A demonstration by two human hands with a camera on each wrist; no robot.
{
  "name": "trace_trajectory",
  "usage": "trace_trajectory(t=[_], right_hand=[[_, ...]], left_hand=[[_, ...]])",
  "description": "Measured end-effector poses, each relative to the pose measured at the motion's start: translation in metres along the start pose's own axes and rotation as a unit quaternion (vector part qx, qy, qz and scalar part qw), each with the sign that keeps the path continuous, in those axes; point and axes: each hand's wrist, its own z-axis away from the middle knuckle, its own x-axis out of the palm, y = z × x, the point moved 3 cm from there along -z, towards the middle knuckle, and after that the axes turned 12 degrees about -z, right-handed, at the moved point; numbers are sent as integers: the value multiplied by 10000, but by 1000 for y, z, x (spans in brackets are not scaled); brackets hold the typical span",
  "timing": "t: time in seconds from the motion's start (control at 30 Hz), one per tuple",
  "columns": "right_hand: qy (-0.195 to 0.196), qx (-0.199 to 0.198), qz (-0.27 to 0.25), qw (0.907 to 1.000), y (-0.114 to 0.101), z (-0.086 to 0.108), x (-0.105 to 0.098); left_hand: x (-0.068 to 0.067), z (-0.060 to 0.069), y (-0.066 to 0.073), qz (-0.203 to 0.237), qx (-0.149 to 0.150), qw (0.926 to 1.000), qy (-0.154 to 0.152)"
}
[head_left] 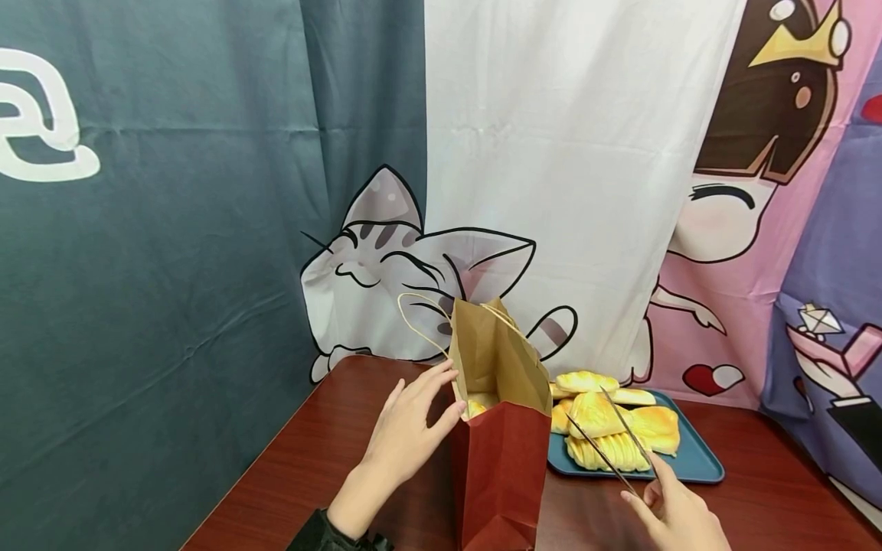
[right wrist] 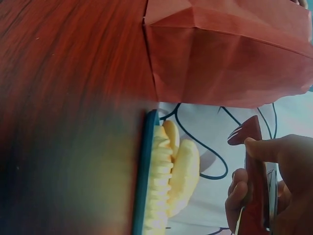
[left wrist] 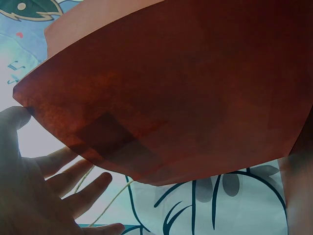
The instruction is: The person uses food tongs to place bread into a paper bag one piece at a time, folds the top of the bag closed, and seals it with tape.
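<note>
A red paper bag (head_left: 503, 467) with a tan inside and twisted cord handles stands open-topped on the table. A bit of yellow bread (head_left: 475, 409) shows inside it. My left hand (head_left: 406, 425) is at the bag's left rim, fingers extended and fingertips at the edge; in the left wrist view the thumb meets a corner of the rim. My right hand (head_left: 678, 509) holds metal tongs (head_left: 623, 432), also seen as shiny tongs (right wrist: 257, 186) in the right wrist view. Their tips are spread over the bread pieces (head_left: 598, 415); whether they touch cannot be told.
Right of the bag lies a blue tray (head_left: 699, 459) with several breads piled on it, one of them ridged. The dark red wooden table (head_left: 310, 459) reaches back to a printed cloth curtain (head_left: 551, 153) with cartoon figures. A cord handle (head_left: 420, 333) loops out left of the bag.
</note>
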Motion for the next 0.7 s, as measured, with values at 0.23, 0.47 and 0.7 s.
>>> trace_trajectory(t=[0.23, 0.47, 0.7], right_hand=[[-240, -103, 216, 9994, 6, -5, 9], [-355, -66, 340, 9988, 9, -8, 15], [-421, -118, 517, 9977, 10, -11, 21]], left_hand=[[0, 0, -1, -4, 9, 10000, -48], [-1, 0, -1, -3, -10, 10000, -37], [-1, 0, 0, -33, -12, 10000, -37]])
